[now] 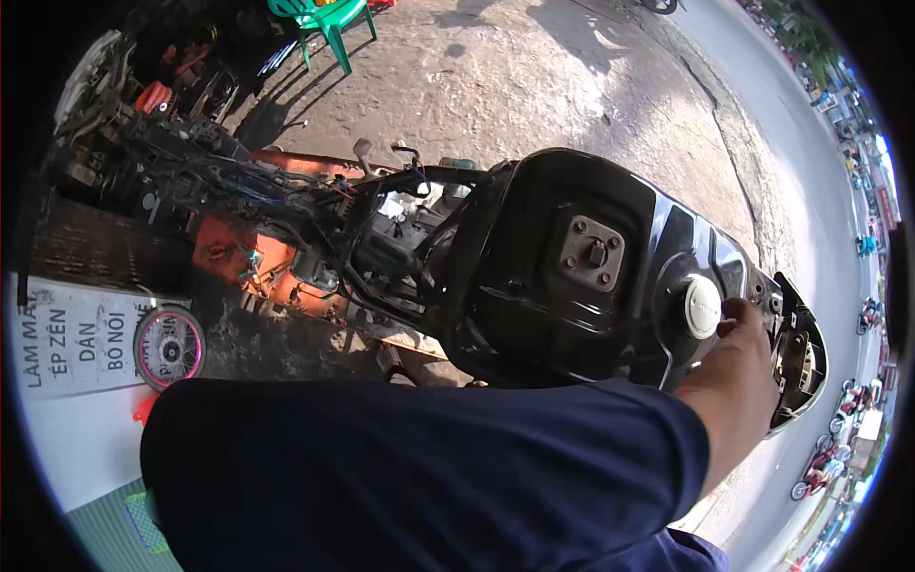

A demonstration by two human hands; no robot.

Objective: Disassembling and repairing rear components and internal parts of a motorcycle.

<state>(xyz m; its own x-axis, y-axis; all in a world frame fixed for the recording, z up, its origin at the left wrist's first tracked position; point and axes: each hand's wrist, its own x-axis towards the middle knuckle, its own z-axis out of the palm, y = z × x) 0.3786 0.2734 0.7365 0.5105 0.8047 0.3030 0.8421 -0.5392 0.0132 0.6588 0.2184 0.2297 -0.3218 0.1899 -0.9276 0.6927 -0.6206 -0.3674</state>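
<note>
A black motorcycle fuel tank (562, 305) lies on a stripped motorcycle frame (324, 219), with a metal plate (592, 254) bolted into its top. Toward the tank's right end, a round silver fuel cap (702, 307) stands up from its neck, looking slightly tilted. From the lower left my dark blue sleeve crosses the view, and my left hand (739, 357) reaches the cap's right edge with fingers curled against it. Part of the fingers is hidden, so the exact grip is hard to see. My right hand does not show. Just beyond my left hand sits the headlight housing (803, 367).
Loose wires and bare engine parts (396, 234) show left of the tank. A pink-rimmed wheel (170, 348) leans against a white sign board (71, 381). At the top stands a green plastic chair (329, 24). Motorbikes (820, 467) pass along the road at right.
</note>
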